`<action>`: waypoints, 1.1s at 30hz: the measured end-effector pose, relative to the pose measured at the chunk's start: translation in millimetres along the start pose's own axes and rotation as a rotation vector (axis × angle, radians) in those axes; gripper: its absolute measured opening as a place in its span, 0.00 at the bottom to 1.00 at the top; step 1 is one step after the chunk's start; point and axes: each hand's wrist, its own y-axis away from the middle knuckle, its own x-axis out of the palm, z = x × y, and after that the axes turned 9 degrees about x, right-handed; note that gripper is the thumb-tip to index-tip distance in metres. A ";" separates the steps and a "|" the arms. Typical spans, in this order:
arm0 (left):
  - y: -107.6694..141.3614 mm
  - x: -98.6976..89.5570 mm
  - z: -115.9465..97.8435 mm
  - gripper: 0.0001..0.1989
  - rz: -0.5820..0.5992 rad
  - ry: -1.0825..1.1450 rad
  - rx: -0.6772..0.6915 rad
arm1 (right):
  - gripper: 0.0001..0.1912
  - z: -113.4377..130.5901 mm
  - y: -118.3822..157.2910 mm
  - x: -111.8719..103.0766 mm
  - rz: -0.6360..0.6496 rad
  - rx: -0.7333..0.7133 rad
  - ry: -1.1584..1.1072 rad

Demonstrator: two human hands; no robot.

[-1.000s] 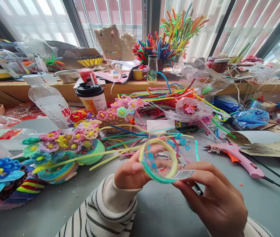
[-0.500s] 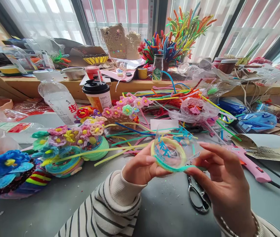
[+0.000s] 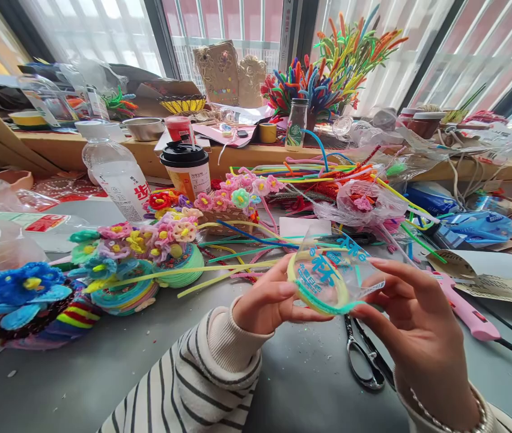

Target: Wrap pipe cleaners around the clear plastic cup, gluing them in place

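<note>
To the left of the left hand [image 3: 267, 297], room is bounded by pipe-cleaner flowers [image 3: 123, 243]; beyond the right hand [image 3: 422, 325], by a pink glue gun [image 3: 472, 310]. Scissors [image 3: 375, 383] are laid nearer, on the grey tabletop [image 3: 305, 385], which is backed by a cluttered wooden windowsill [image 3: 242, 159]. Above the tabletop, a clear, blue-lettered plastic cup [image 3: 319, 267], banded in yellow and turquoise, is gripped by the left hand; its turquoise pipe cleaner [image 3: 323, 307] is pinched by the right.
</note>
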 end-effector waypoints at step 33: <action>-5.0 3.2 10.8 0.27 -0.215 -0.165 0.070 | 0.22 5.7 -1.4 11.6 0.023 0.177 -0.050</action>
